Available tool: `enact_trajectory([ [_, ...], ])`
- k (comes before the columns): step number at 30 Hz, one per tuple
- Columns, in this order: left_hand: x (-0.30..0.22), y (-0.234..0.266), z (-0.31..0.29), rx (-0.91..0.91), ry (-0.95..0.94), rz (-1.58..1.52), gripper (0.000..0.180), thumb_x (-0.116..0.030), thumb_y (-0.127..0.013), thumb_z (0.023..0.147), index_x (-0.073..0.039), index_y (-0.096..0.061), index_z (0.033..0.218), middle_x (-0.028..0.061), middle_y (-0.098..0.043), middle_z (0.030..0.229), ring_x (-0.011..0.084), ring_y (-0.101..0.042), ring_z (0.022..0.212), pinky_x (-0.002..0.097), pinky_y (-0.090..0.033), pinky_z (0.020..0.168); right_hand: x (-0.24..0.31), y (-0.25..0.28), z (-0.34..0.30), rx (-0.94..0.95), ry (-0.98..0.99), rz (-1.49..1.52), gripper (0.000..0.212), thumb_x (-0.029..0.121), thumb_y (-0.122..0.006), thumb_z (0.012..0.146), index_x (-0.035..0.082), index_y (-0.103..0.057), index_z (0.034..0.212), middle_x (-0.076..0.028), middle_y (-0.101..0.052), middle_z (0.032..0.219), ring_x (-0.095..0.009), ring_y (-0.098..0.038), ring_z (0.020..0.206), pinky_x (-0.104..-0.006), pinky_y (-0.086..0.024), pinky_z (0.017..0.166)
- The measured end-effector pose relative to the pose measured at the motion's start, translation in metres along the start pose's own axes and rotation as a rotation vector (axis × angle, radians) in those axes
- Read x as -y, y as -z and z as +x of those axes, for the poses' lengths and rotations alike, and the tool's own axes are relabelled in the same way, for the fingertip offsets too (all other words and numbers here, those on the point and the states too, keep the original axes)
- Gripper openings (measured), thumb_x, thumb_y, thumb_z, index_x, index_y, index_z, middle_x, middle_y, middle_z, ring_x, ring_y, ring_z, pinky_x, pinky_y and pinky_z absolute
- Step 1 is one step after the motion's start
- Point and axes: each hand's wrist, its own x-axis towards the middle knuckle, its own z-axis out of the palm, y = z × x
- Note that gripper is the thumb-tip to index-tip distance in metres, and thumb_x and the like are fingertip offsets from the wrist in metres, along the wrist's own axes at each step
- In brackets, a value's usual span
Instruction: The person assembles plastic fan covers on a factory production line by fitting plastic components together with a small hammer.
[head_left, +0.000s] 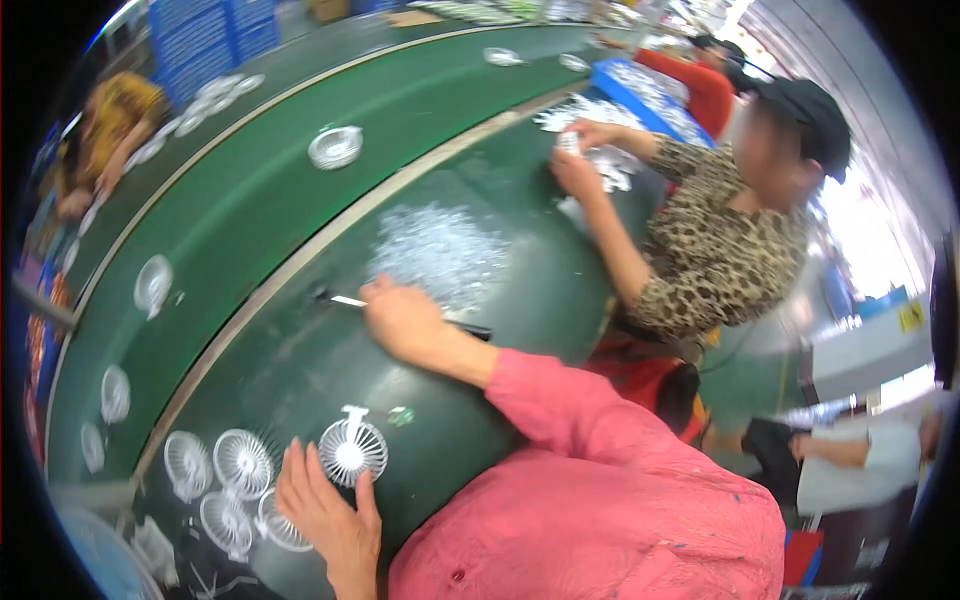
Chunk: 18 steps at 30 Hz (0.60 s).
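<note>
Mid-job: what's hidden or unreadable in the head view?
All in head view:
Slim silvery rod and black cylindrical handle: right hand hides whether they join.
White round ribbed plastic grille: partly covered by the left hand.
Pile of translucent pieces: single shapes too small and blurred.

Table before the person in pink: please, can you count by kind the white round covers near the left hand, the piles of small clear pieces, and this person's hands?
White round covers: 5
Clear pile: 1
Left hand and right hand: 2
Total: 8
</note>
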Motion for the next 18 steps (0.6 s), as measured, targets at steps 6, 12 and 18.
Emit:
enact_trajectory([
  [6,-0.009,-0.02,0.009,0.052,-0.06,0.071,0.08,-0.053,-0.064,0.084,0.007,-0.043,0.133,0.0228,-0.049,0.134,0.0418,-0.049,0.118,0.0536,-0.037,0.095,0.001,0.011,-0.008,-0.091,-0.046,0.217,0.013,0.005,-0.059,0.08,-0.003,-0.059,0.09,-0.027,-0.059,0.093,-0.045,-0.065,0.078,-0.0509,-0.054,0.069],
  [12,-0.019,-0.033,0.014,0.087,0.036,0.039,0.085,-0.046,-0.075,0.074,0.005,-0.042,0.133,0.0219,-0.052,0.126,0.0393,-0.051,0.106,0.0503,-0.038,0.091,0.001,0.019,-0.031,-0.071,-0.087,0.783,0.018,0.013,-0.068,0.076,0.0,-0.064,0.087,-0.021,-0.066,0.079,-0.031,-0.065,0.072,-0.042,-0.05,0.066],
  [18,-0.015,-0.026,0.015,0.001,0.107,-0.381,0.079,-0.017,-0.08,0.068,0.004,-0.041,0.133,0.0232,-0.048,0.127,0.0404,-0.048,0.117,0.0486,-0.04,0.099,0.007,0.055,-0.059,0.517,-0.528,1.552,0.016,0.009,-0.07,0.088,-0.001,-0.066,0.099,-0.005,-0.065,0.075,-0.003,-0.04,0.04,-0.023,-0.027,0.034],
])
